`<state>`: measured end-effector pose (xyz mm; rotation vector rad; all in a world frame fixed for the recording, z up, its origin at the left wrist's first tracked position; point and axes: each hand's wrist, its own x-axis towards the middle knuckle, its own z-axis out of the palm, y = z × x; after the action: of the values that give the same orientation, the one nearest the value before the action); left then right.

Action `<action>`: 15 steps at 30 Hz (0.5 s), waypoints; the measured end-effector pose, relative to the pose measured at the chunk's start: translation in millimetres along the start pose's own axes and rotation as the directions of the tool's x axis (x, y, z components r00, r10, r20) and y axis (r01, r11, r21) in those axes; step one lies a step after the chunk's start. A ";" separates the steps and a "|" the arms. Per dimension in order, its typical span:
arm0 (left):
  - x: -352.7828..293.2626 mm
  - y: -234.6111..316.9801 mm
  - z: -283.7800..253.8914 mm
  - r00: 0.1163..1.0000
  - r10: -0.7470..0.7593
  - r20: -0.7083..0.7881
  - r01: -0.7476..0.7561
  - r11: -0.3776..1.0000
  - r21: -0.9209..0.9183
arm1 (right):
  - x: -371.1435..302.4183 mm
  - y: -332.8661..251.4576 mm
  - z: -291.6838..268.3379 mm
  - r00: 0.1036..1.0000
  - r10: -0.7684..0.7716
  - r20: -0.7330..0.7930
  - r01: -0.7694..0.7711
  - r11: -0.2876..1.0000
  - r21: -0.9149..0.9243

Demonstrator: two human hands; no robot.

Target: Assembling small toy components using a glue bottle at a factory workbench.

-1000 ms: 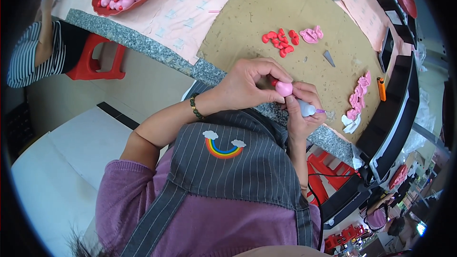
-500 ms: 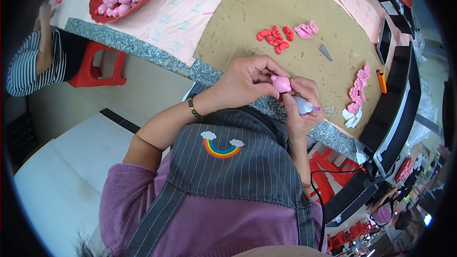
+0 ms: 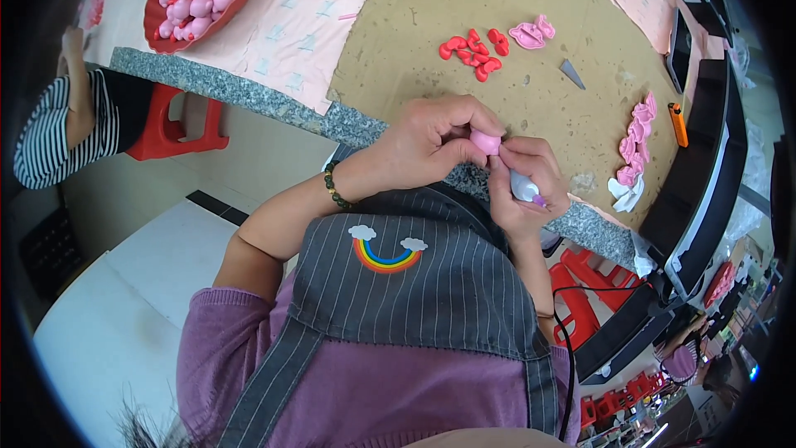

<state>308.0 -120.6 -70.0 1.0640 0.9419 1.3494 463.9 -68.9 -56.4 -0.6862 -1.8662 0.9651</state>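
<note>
My left hand (image 3: 424, 143) pinches a small glossy pink toy piece (image 3: 485, 142) between thumb and fingers, just above the table's near edge. Against its right side press the thumb and forefinger of my right hand (image 3: 544, 170). That same hand keeps a small whitish squeeze bottle (image 3: 523, 187) with a purple tip in its palm, the tip pointing down and away from the toy. Beyond the hands lie several red shaped pieces (image 3: 474, 53) and a pink ruffled piece (image 3: 531, 32). My fingers hide much of the toy.
A brown board (image 3: 398, 50) covers the worktop. On its right are a grey pointed blade (image 3: 572, 74), a pink ruffled strip (image 3: 634, 139) and an orange cutter (image 3: 678, 124). A red bowl (image 3: 154, 29) of pink and red pieces stands far left. A person in stripes (image 3: 46, 133) sits beyond.
The pink toy has been turned between my fingers and shows less of its rounded knobs. The bottle has tilted, its tip now lower and further left. The whole view has shifted slightly.
</note>
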 end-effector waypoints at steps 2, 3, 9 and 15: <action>1.1 0.2 -0.2 1.000 0.017 0.004 -0.017 0.999 0.030 | 0.2 0.3 1.3 1.000 -0.016 0.000 0.016 1.000 -0.026; 2.3 2.3 -0.4 0.999 0.033 0.008 -0.033 0.997 0.067 | 0.5 0.2 1.6 0.999 -0.040 0.005 0.040 0.998 -0.053; 3.6 0.9 -0.8 1.000 0.024 -0.005 -0.023 0.994 0.104 | 0.7 3.5 2.2 0.996 -0.087 0.016 0.088 0.992 -0.094; 2.7 5.1 0.5 0.999 0.035 -0.032 -0.031 0.993 0.117 | 2.6 0.0 -0.2 0.995 -0.093 0.048 0.098 0.988 -0.116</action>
<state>307.2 -118.2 -64.7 1.1530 1.0427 1.3566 462.9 -66.9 -55.1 -0.6444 -1.9871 0.8189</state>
